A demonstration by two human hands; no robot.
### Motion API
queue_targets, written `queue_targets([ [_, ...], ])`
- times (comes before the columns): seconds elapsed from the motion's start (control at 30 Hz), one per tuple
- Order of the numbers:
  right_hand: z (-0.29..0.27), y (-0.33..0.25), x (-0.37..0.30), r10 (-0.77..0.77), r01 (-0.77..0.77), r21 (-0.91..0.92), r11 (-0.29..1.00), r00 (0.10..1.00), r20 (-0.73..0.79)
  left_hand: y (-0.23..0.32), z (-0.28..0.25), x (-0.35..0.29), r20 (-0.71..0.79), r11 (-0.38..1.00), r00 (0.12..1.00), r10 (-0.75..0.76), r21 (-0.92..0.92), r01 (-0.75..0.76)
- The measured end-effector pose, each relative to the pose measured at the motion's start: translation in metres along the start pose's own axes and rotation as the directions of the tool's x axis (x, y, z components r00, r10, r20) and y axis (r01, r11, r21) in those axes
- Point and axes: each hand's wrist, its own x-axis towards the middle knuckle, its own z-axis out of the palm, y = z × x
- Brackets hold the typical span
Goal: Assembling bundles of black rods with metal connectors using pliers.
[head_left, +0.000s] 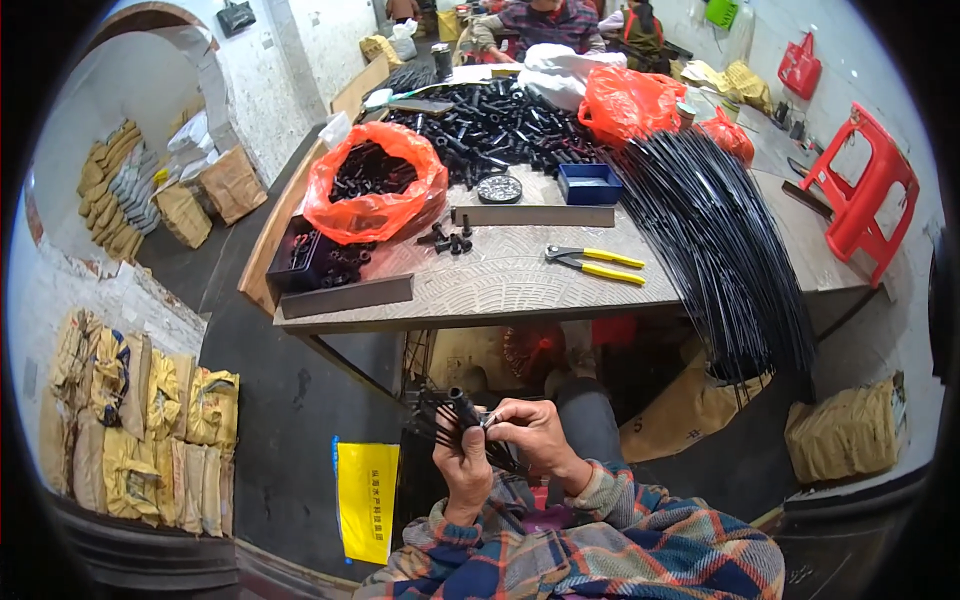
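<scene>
Over my lap, my left hand (463, 468) is wrapped round a short black tube (463, 407) with a bundle of thin black rods (432, 418) fanning out beside it. My right hand (530, 432) meets it from the right, its thumb and fingers pinched near a small shiny piece (488, 421) at the tube's side. What that piece is, I cannot make out. On the table (500, 290) ahead lie pliers (595, 263) with yellow handles and a few short black tubular parts (448, 238).
A red plastic bag (425, 205) of black parts stands left, near a dark bin (300, 255). Behind are a heap of black tubes (490, 125), a round tin (500, 188) and a blue box (590, 185). Long black rods (725, 240) overhang the right edge, near a red stool (865, 190).
</scene>
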Motion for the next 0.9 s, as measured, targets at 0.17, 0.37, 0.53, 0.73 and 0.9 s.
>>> queue_targets([
  [0.17,-0.002,0.0,-0.003,0.014,-0.014,0.022,1.0,1.0,-0.003,0.001,-0.001,-0.004,0.06,0.996,0.998,-0.008,0.084,0.003],
  [0.37,0.018,0.005,-0.019,-0.132,0.127,-0.039,0.991,0.972,-0.195,-0.009,-0.001,-0.01,0.11,0.967,0.992,0.066,0.239,-0.09],
  [0.53,0.024,0.013,-0.015,-0.276,0.257,-0.148,0.955,0.953,-0.128,-0.011,-0.01,-0.003,0.151,0.987,0.987,0.052,0.144,-0.074],
  [0.73,0.027,0.022,-0.005,-0.109,0.11,0.023,0.994,0.993,-0.05,-0.007,-0.02,0.004,0.147,1.0,0.989,0.001,0.028,-0.005],
  [0.9,0.029,0.031,-0.002,-0.111,0.112,0.082,0.99,0.994,-0.013,-0.006,-0.026,0.005,0.143,1.0,0.99,-0.009,-0.007,0.01],
])
